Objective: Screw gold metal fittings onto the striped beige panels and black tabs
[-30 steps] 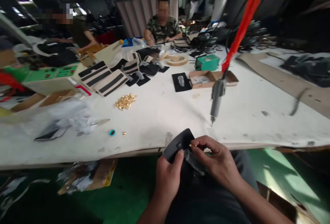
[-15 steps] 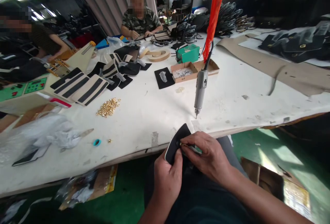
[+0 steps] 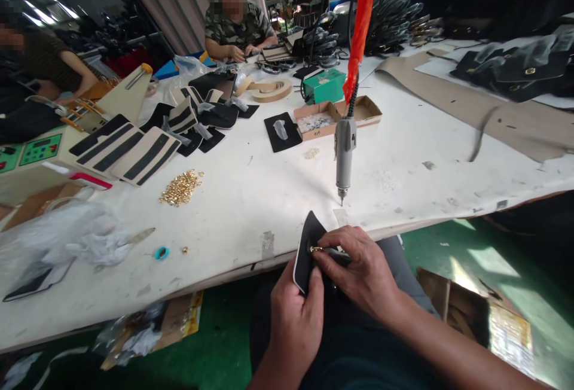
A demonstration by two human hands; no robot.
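Note:
A black panel with a pale edge (image 3: pixel 308 240) is pinched in my left hand (image 3: pixel 296 312), the thumb lying on its face. My right hand (image 3: pixel 359 264) pinches a small gold metal fitting (image 3: pixel 316 249) against that panel; the fitting's exact kind is too small to tell. Just beyond the panel hangs a grey electric screwdriver (image 3: pixel 345 151), its bit pointing down near the table's front edge. On the table to the left lies a pile of small gold fittings (image 3: pixel 182 188). A blue ring (image 3: pixel 161 253) and a single gold piece (image 3: pixel 185 250) lie closer to me.
Cardboard boxes (image 3: pixel 320 121) with small pieces stand behind the screwdriver, beside a green box (image 3: pixel 323 86). Striped panels (image 3: pixel 146 154) and crumpled plastic (image 3: pixel 89 234) occupy the left. A co-worker (image 3: pixel 237 31) sits across the table; another person is at far left.
The panel has turned more upright in my left hand, and the gold fitting shows more plainly at my right fingertips. The whole view has shifted slightly.

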